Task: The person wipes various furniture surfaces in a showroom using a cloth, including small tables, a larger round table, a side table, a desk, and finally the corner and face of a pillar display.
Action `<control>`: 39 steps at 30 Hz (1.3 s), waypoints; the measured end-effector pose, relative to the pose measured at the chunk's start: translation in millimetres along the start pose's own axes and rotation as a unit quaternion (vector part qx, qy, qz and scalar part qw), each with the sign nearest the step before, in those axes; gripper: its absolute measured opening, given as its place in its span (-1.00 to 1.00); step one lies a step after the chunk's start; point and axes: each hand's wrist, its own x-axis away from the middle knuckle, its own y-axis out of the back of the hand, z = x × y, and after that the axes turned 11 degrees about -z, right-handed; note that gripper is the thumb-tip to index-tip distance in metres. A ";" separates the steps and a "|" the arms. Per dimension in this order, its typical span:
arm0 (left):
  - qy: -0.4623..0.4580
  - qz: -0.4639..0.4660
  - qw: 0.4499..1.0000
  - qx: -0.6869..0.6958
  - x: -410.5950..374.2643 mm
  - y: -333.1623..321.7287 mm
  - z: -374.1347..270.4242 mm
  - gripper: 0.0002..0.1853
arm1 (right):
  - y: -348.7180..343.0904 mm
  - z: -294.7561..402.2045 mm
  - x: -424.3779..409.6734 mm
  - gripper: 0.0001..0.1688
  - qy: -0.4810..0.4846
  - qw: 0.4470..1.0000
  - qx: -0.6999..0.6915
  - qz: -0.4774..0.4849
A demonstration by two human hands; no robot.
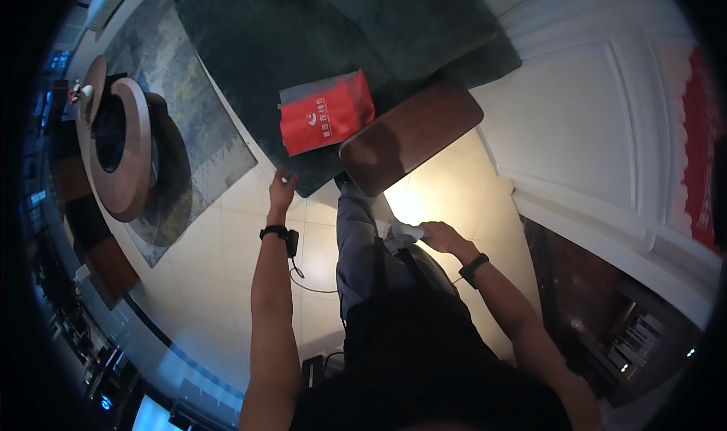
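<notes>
My right hand (446,239) grips a crumpled whitish cloth (406,235) beside my right thigh. Whether it is fabric or paper is hard to tell. My left hand (282,191) is held out near the front corner of a dark green sofa (238,50), fingers loosely apart and nothing visible in them. A red bag (326,113) with white printing lies on the sofa seat. Touching or nearly touching the bag is a brown wooden board (414,136) with rounded corners, at the sofa's end in front of my legs. Black bands circle both my wrists; a cable runs from the left one.
A round wooden coffee table (133,147) with a dark centre stands on a mottled grey rug (218,158) to the left. White panelled wall (568,113) bounds the right side. Below it is a dark reddish-brown surface (573,278). Pale floor tiles (244,243) lie around my feet.
</notes>
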 end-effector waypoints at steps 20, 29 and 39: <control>-0.133 0.063 0.967 0.207 -238.6 28.6 -359.4 -0.70 | 14.8 19.8 -64.6 -0.59 -0.104 0.961 -0.205 -0.156; -0.264 -0.054 0.956 0.118 -298.2 11.9 -423.1 -0.69 | 66.5 -21.2 -120.4 -0.54 -0.019 0.975 -0.179 -0.133; -0.060 -0.158 0.979 -0.110 -17.1 -204.6 -175.3 -0.53 | 106.5 -178.7 -278.7 -0.54 0.062 0.960 -0.094 -0.255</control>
